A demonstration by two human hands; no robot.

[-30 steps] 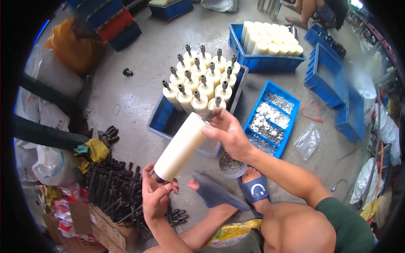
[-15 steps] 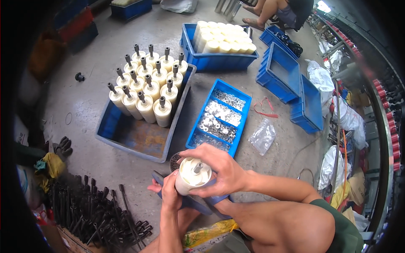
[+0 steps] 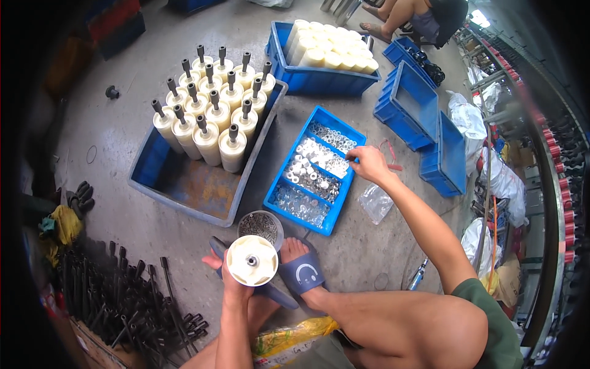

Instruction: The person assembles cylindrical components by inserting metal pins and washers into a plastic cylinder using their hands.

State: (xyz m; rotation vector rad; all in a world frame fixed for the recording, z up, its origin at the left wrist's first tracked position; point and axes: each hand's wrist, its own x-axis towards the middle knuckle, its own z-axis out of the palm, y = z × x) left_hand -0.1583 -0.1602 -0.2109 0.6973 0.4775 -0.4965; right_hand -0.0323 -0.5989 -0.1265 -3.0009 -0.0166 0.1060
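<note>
A cream plastic cylinder (image 3: 263,277) is gripped in my left hand (image 3: 234,288), above my sandalled feet. Its round end faces up, showing a small metal shaft end in the centre. My right hand (image 3: 370,165) is at the right edge of a blue divided tray (image 3: 342,212), beside the compartment of white plastic rings (image 3: 332,163). Its fingers are pinched together; whatever they hold is too small to make out. Other compartments hold metal washers (image 3: 327,185), and thin clear-looking rings. Under the cylinder stands a round tub of small metal parts (image 3: 259,225).
To the left, a blue crate (image 3: 230,212) holds several cream cylinders with black rods upright. Another crate (image 3: 335,86) of cream cylinders stands behind. Black rods (image 3: 117,295) are heaped at lower left. Blue bins (image 3: 405,107), a clear bag (image 3: 376,203) and a screwdriver-like tool (image 3: 418,275) lie right.
My right hand has let go of the cylinder and reached forward right to the tray. My left hand keeps the cylinder, now lower and further left, its end turned more toward me.
</note>
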